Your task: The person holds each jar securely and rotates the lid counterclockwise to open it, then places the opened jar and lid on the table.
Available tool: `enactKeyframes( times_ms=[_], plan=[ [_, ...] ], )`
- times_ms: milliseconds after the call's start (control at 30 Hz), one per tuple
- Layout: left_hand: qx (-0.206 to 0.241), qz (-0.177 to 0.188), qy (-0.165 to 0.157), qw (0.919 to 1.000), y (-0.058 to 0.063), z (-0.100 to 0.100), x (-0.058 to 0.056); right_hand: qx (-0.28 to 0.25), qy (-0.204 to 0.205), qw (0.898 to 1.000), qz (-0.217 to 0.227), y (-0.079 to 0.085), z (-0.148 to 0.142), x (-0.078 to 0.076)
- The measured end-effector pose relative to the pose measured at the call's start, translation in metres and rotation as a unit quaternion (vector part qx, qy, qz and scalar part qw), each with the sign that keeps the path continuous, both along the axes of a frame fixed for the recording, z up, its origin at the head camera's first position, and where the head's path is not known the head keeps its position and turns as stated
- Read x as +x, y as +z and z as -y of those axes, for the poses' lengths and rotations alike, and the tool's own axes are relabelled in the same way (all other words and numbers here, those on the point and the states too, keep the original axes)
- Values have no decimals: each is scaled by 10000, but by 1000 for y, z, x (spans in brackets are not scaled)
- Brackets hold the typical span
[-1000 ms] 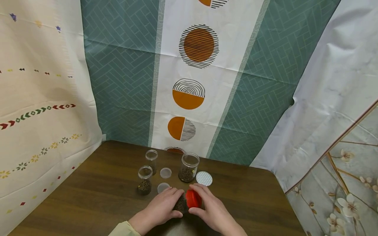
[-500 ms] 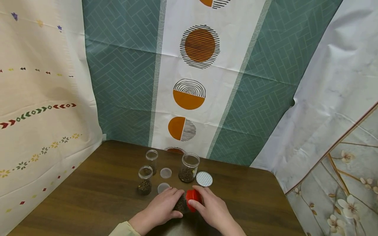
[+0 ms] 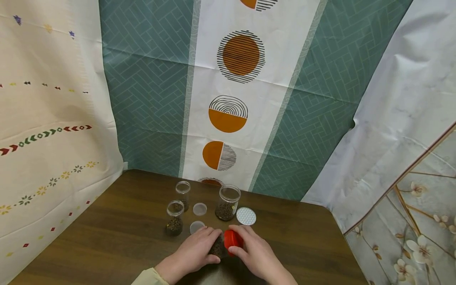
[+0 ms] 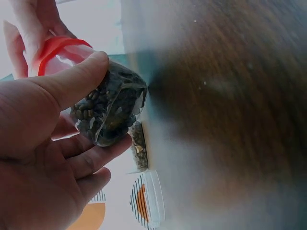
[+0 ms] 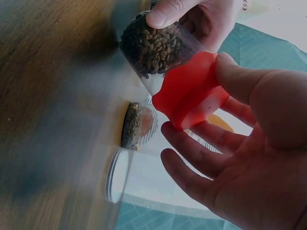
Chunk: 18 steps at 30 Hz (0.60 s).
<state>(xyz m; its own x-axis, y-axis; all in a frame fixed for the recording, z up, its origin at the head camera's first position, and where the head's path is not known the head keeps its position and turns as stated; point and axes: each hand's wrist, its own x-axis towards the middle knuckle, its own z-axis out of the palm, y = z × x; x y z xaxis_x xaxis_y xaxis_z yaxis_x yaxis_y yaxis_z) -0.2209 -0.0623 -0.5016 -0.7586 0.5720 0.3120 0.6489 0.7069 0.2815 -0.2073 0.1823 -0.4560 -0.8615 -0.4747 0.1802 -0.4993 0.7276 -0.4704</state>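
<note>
A clear jar (image 3: 218,247) partly filled with dark brown beans or pellets lies tilted on its side, low over the table. My left hand (image 3: 194,248) grips its body, thumb on the near side and fingers beneath. The red scalloped lid (image 5: 192,91) sits at the jar's mouth, pointing right. My right hand (image 3: 258,253) holds this lid between thumb and fingertips, its lower fingers spread loosely in the right wrist view. Through the clear wall in the left wrist view, the contents (image 4: 112,108) gather toward the base.
Two slim uncovered jars (image 3: 174,223) stand at left on the wooden table (image 3: 303,237). Beside them lie two small translucent lids (image 3: 200,209). Farther back is a wider uncovered jar (image 3: 228,202) with similar contents, next to a round patterned lid (image 3: 246,216). Patterned cloths (image 3: 153,99) hang around the table.
My right thumb and fingers have shifted their hold around the red lid, the thumb moving up and then slightly down. My left hand and the jar stay in place.
</note>
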Motion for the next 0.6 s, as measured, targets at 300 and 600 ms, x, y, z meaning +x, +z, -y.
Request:
enactKeyframes(
  times_ms=[300, 600],
  plan=[
    [19, 12, 14, 10000, 1, 0, 2, -56, 293, 9995, -139, -1, -1, 0],
    [18, 47, 3, 10000, 1, 1, 2, -170, 377, 9991, -89, -2, -2, -1]
  ],
)
